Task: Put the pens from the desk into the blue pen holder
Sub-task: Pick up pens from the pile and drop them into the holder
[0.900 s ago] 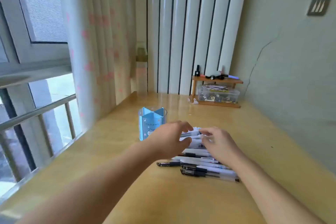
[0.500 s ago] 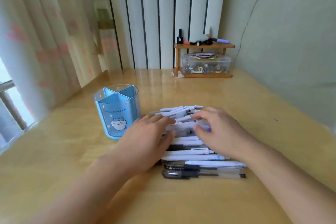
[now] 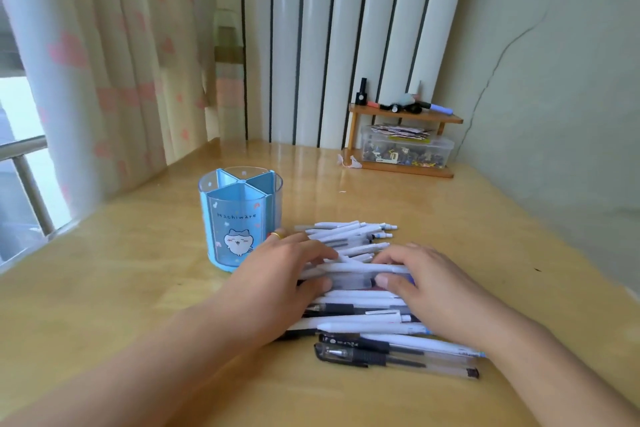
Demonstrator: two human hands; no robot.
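Pale striped panels and a heart-print curtain [image 3: 114, 62] back a glossy wooden table [image 3: 485, 236], where a loose heap of pens [image 3: 360, 291] lies crosswise in the near middle, mostly white barrels with a few black and clear ones at the near edge. Just left of the heap and slightly farther off stands the blue pen holder [image 3: 239, 218], upright, its four compartments showing no pens; it sits close enough that a bundle could be swung over without a long reach.

Both hands rest on the heap from opposite ends. The left hand [image 3: 277, 284] has its fingers curled over the left ends of the upper pens, thumb tucked under; the right hand [image 3: 433, 284] mirrors it, fingers bent over a white barrel with the thumb pressing from the near side. Each grip seems clamped on pens, probably to square several into one bundle rather than take them singly. Nothing is lifted clear yet.

At the far right, a small wooden shelf [image 3: 405, 118] carries markers above a clear box [image 3: 405, 149] of oddments, well apart from the work.
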